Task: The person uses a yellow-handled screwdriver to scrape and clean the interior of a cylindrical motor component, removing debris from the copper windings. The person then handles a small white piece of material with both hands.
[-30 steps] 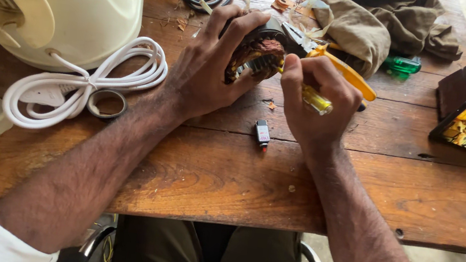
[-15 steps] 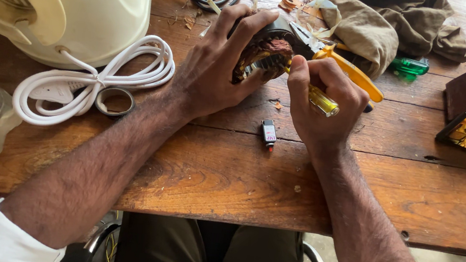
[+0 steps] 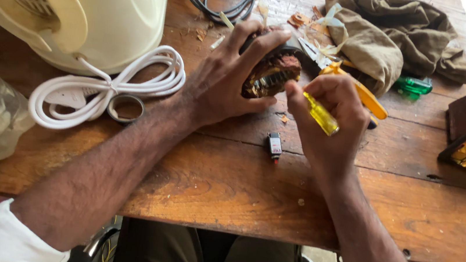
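Since half a second ago little has shifted: both hands have stayed on the same work at the middle of the wooden table, and the right hand has only edged slightly closer to the part the left one holds. The left hand is clamped around a small motor core, a dark, rusty-brown lump with copper-coloured windings showing between the thumb and the fingers, which wrap over its top. The right hand, at about 3 o'clock from the core and just beside it, is closed on a yellow-handled screwdriver; its tip is hidden behind the fingers, so whether it touches the core cannot be told. The core looks dense and stiff, heavy for its bulk, with a rough, grippy outer shell; that shell is the safe place to hold it, as the left hand does, because the fine windings look easy to nick. At 3 o'clock from the core lie yellow-handled pliers, a crumpled olive cloth at 1 o'clock, a coiled white cord and a cream appliance toward 9 and 10 o'clock, and a small black part at 6 o'clock.
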A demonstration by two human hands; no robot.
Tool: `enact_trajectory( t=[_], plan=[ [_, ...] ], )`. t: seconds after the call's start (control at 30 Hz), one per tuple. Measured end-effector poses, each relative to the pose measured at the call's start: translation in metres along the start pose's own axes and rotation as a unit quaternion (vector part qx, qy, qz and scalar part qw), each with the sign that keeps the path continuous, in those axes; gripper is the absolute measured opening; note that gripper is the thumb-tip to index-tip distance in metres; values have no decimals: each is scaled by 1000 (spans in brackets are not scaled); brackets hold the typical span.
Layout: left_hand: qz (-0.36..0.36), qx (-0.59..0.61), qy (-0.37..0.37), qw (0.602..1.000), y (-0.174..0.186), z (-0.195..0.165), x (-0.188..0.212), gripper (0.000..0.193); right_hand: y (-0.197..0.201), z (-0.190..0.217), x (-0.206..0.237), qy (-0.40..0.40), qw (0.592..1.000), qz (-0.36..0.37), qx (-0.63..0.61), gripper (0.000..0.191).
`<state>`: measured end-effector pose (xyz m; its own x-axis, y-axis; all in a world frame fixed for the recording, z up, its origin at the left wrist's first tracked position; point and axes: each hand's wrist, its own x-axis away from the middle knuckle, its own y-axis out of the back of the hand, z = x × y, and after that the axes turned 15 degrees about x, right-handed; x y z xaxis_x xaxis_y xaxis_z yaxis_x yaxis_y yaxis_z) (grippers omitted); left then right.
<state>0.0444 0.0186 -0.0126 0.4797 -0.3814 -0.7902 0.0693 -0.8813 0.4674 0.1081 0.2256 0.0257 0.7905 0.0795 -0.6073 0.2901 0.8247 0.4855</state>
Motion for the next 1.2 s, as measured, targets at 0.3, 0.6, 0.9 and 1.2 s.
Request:
enact_trajectory(
  t=[0.3, 0.6, 0.9, 1.2],
  plan=[
    [-24, -12, -21, 999, -15, 14, -5, 105, 12, 3, 8, 193, 961, 49, 194, 23],
    [-37, -8, 4, 999, -21, 8, -7, 111, 21, -2, 13, 77, 969, 27, 232, 13],
    [-50, -20, 24, 998, -18, 0, -13, 105, 14, 0, 3, 92, 970, 27, 225, 15],
    [-61, 6, 14, 998, -21, 12, -20, 111, 13, -6, -4, 80, 972, 74, 207, 14]
  ],
)
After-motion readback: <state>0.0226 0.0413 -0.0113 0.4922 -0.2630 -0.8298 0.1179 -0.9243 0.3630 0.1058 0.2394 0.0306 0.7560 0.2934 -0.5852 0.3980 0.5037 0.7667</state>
